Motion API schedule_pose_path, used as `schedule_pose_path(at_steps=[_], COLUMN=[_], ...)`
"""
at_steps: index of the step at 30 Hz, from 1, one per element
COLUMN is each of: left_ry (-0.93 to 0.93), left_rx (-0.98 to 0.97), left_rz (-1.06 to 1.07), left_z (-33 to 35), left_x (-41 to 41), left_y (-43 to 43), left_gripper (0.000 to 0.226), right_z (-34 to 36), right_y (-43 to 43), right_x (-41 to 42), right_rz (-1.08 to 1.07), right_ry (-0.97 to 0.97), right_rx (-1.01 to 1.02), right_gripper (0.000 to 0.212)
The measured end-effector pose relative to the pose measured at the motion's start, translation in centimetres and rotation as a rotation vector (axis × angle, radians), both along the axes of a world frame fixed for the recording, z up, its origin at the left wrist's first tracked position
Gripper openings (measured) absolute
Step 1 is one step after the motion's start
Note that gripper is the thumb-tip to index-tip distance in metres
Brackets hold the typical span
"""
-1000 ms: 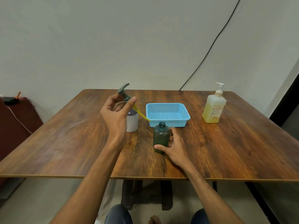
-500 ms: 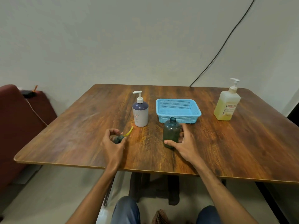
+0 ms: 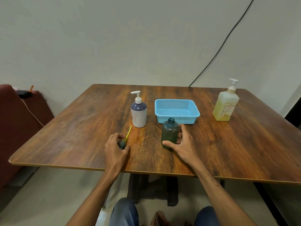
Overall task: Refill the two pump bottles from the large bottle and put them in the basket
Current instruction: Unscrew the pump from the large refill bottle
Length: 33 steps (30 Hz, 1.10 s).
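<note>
— So, what was the state of each hand at that moment?

— My left hand (image 3: 114,150) was curled round the pump head (image 3: 122,144), low at the table (image 3: 81,136). The yellow dip tube (image 3: 128,132) pointed away from me, towards the white pump bottle (image 3: 138,113). A second before, I had held that pump head raised in the air, so it had come down. I could not tell whether it already rested on the wood.

— And the other hand?

— My right hand (image 3: 184,144) gripped the green bottle (image 3: 169,132), thumb in front and fingers behind. The bottle stood upright, neck open, just in front of the blue basket (image 3: 177,100). Neither bottle was in the basket yet.

— What did that mean for the task?

— In my judgement, the first bottle was uncapped and ready for filling. The large bottle (image 3: 225,106) stood well apart at the far right, pump fitted. The next step required me to release the pump head and fetch the large bottle. The white pump bottle was not yet opened.
</note>
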<state>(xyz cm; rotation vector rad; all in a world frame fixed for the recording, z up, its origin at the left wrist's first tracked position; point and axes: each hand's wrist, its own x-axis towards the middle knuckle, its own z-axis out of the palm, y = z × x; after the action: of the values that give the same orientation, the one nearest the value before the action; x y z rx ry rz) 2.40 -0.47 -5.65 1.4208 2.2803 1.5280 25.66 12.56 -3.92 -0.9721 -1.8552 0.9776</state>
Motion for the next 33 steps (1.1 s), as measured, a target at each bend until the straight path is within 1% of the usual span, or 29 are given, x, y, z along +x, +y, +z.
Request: schedule_pose_path(at_steps=[6,9,13,15,18,23,26,29,31,33], left_ry=[0.040,0.040,0.063,0.071,0.084,0.089,0.082,0.040,0.065,0.049], left_rx=[-0.044,-0.070,-0.076,-0.070,-0.012,0.107,0.145,0.161,0.165,0.141], left_rz=[-0.039,-0.064,-0.094,-0.115,-0.142,-0.271,-0.348,-0.424,-0.459,-0.501], left_z=[-0.4,-0.4,-0.1,0.4,1.8,5.9,8.2,10.4,11.5,12.5], left_x=[0.1,0.3,0.8,1.2,2.3,5.6,8.3,11.3,13.3,15.3], left_y=[0.1,0.1,0.2,0.3,0.8,2.2,4.1,6.8,8.9,11.0], left_gripper=[0.043,0.052,0.063,0.069,0.070,0.052,0.051,0.044,0.040,0.038], right_z=[-0.5,-0.5,-0.6,-0.4,0.0,1.7,3.4,4.9,5.9,6.6], right_y=[0.0,-0.1,-0.3,-0.4,-0.5,-0.5,-0.4,0.3,1.2,2.6], right_x=[0.0,0.0,0.2,0.4,0.9,2.7,3.8,5.4,6.6,8.0], right_rz=[-0.002,-0.004,0.022,0.027,0.024,-0.020,-0.048,-0.101,-0.166,-0.268], right_ry=[0.014,0.009,-0.008,-0.020,-0.024,0.027,0.088,0.168,0.205,0.221], right_rx=[-0.015,-0.023,-0.052,-0.063,-0.044,-0.026,0.008,0.030,0.059,0.104], right_gripper=[0.089,0.093,0.104,0.105,0.099,0.090,0.075,0.059,0.050,0.041])
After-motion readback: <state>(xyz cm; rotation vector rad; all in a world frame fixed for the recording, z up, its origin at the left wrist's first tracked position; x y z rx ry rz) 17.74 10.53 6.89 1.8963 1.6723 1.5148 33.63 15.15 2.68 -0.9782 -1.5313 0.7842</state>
